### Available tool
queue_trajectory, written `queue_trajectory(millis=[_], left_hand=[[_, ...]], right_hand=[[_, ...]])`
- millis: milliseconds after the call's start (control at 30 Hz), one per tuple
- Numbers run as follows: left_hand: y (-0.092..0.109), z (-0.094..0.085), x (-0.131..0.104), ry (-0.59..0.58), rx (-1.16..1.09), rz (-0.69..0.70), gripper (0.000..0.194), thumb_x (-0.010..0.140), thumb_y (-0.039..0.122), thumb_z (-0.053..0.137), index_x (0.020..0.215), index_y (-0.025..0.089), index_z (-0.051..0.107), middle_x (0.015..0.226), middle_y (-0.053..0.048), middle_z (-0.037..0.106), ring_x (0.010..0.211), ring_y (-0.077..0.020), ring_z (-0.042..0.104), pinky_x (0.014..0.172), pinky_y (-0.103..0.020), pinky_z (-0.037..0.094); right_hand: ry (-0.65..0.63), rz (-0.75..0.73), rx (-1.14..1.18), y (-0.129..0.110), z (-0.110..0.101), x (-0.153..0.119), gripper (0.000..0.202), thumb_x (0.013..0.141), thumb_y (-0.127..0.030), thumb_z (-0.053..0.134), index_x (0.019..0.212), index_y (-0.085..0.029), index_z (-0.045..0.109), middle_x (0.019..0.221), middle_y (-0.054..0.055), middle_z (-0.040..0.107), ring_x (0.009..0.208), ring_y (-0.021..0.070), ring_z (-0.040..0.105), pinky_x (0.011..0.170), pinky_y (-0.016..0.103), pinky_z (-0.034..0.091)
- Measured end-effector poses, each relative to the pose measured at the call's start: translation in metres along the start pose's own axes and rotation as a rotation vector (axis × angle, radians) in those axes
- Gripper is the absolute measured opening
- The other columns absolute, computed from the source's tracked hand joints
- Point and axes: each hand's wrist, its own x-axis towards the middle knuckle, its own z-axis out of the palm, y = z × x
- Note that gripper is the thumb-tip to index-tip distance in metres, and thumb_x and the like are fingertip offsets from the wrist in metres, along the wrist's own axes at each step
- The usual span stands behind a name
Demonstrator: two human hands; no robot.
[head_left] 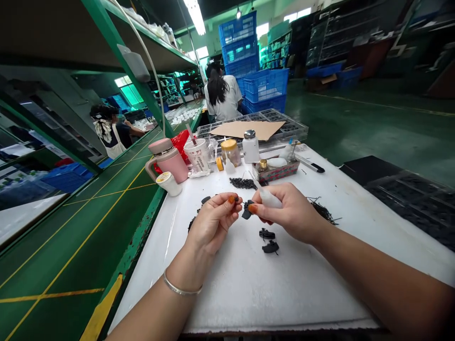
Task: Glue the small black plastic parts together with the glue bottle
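Note:
Over the white tabletop (249,284), my left hand (213,220) pinches a tiny black piece (236,200) between thumb and fingertips. Close by on the right, my right hand (289,210) holds a black part (247,210) at its fingertips, along with a small white squeeze bottle (270,198) whose thin tip points up and left. The hands are a short gap apart. Two more black parts (270,246) lie below my right hand. Behind the hands is a pile of small black pieces (245,183). Other black parts are partly hidden behind my left hand.
A pink mug (174,163), white cup (168,183), plastic cup (199,156), yellow-lidded jar (231,152) and white bottle (250,148) line the back. Right of them are a patterned box (280,171) and a cutter (311,163). Thin black strips (324,212) lie right. Two people sit beyond.

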Motion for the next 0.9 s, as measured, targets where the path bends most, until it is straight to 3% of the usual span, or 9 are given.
queue_trajectory(millis=[300,900], left_hand=[[-0.009,0.001,-0.006,0.029,-0.011,0.021,0.020,0.065,0.017,0.083,0.080,0.011,0.071,0.079,-0.005,0.068,0.065,-0.0087,0.063,0.056,-0.013,0.054],[-0.010,0.000,-0.010,0.066,0.095,0.063,0.020,0.072,0.025,0.079,0.084,0.012,0.071,0.082,-0.005,0.068,0.065,-0.0081,0.062,0.057,-0.014,0.054]], right_hand=[[0.042,-0.049,-0.219,-0.003,0.006,-0.002,0.024,0.079,-0.031,0.061,0.062,-0.014,0.056,0.053,-0.002,0.048,0.048,0.0078,0.040,0.044,0.022,0.026],[0.068,-0.124,-0.394,-0.002,0.007,-0.003,0.025,0.080,-0.030,0.060,0.060,-0.014,0.056,0.052,-0.004,0.042,0.049,0.0071,0.036,0.045,0.021,0.026]])
